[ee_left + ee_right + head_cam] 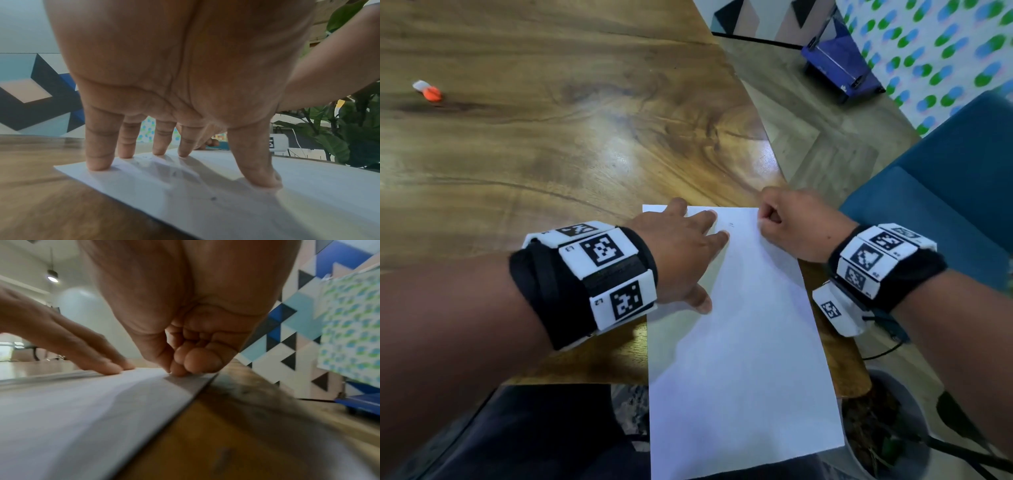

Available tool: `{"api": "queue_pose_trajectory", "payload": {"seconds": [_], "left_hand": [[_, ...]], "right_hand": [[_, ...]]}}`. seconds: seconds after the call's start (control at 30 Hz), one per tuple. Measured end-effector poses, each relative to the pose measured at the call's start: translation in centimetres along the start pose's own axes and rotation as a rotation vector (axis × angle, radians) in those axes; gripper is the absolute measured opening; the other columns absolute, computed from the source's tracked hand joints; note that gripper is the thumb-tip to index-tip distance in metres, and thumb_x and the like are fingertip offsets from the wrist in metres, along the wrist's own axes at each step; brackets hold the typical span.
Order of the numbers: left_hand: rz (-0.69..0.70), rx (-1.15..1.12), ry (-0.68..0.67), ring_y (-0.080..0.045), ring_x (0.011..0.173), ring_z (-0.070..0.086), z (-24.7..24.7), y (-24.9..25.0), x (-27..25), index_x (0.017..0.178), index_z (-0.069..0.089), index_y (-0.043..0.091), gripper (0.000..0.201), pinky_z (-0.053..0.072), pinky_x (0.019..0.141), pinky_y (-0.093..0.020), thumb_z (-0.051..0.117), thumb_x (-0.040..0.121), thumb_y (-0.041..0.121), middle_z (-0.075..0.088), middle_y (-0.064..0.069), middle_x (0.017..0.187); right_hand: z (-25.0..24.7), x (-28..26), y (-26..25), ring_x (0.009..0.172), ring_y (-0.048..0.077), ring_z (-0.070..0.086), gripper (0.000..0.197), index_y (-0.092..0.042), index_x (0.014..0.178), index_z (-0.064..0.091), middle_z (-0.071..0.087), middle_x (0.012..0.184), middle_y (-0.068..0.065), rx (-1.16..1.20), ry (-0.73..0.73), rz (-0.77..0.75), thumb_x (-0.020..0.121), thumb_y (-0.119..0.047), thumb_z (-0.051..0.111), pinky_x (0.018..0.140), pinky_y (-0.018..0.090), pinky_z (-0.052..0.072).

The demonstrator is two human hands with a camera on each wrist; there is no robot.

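A white sheet of paper (739, 342) lies on the wooden table (551, 154), and its near end hangs over the table's front edge. My left hand (681, 246) is spread flat on the sheet's far left corner. In the left wrist view its straight fingertips (98, 164) press the paper (205, 203) down. My right hand (787, 222) is curled at the far right corner. In the right wrist view its thumb and fingertips (180, 369) pinch the paper (72, 410) right at that corner, by the table's right edge.
A small orange and white object (428, 91) lies far off on the left of the table. Right of the table are a blue chair (945, 212), a potted plant (887, 425) on the floor, and a blue box (839, 65) further back.
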State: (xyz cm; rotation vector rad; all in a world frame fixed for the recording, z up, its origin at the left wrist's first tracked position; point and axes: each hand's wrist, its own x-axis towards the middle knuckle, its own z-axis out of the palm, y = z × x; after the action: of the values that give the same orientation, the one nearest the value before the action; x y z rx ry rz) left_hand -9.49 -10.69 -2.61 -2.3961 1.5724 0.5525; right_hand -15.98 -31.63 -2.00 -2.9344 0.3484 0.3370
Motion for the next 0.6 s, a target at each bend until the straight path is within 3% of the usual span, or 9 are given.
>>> {"api": "queue_pose_trajectory", "payload": {"seconds": [0.1, 0.27, 0.37, 0.47, 0.6], "left_hand": [[-0.009, 0.007, -0.008, -0.035, 0.14, 0.025, -0.2, 0.1, 0.1, 0.155, 0.023, 0.028, 0.098, 0.04, 0.071, -0.041, 0.062, 0.079, 0.076, 0.029, 0.002, 0.153], [-0.013, 0.014, -0.001, -0.035, 0.141, 0.023, -0.3, 0.4, 0.0, 0.156, 0.021, 0.028, 0.096, 0.038, 0.072, -0.04, 0.064, 0.082, 0.071, 0.025, 0.002, 0.156], [-0.016, -0.003, 0.007, -0.036, 0.139, 0.026, -0.3, 0.4, 0.1, 0.155, 0.022, 0.029, 0.096, 0.039, 0.071, -0.04, 0.066, 0.08, 0.071, 0.028, 0.002, 0.153], [-0.007, -0.015, 0.019, -0.036, 0.136, 0.029, -0.3, 0.4, 0.3, 0.154, 0.02, 0.037, 0.096, 0.044, 0.073, -0.042, 0.067, 0.078, 0.072, 0.031, 0.001, 0.148], [0.009, -0.037, 0.005, -0.034, 0.138, 0.026, -0.4, 0.3, 0.0, 0.155, 0.015, 0.047, 0.094, 0.048, 0.093, -0.049, 0.061, 0.079, 0.076, 0.026, -0.001, 0.152]], "right_hand": [[-0.1, -0.4, -0.1, 0.071, 0.02, 0.062, 0.007, -0.023, 0.081, 0.055, 0.063, 0.074, -0.002, 0.016, 0.017, -0.001, 0.088, -0.023, 0.053, 0.06, 0.035, 0.052], [2.1, -4.3, -3.5, 0.074, 0.024, 0.061, 0.008, -0.017, 0.091, 0.059, 0.067, 0.077, 0.001, 0.039, -0.047, -0.211, 0.09, -0.024, 0.055, 0.067, 0.039, 0.051], [1.3, -4.1, -2.4, 0.073, 0.026, 0.06, 0.007, -0.019, 0.091, 0.056, 0.066, 0.078, 0.002, 0.027, 0.014, -0.148, 0.09, -0.026, 0.053, 0.068, 0.043, 0.053], [-0.5, -3.7, -0.6, 0.073, 0.023, 0.061, 0.006, -0.018, 0.092, 0.059, 0.066, 0.076, 0.001, 0.045, 0.135, -0.027, 0.092, -0.023, 0.055, 0.068, 0.038, 0.052], [-2.0, -3.9, 0.3, 0.069, 0.011, 0.059, 0.004, -0.02, 0.09, 0.061, 0.065, 0.07, -0.004, 0.137, 0.186, 0.028, 0.092, -0.022, 0.058, 0.062, 0.024, 0.046]]}}
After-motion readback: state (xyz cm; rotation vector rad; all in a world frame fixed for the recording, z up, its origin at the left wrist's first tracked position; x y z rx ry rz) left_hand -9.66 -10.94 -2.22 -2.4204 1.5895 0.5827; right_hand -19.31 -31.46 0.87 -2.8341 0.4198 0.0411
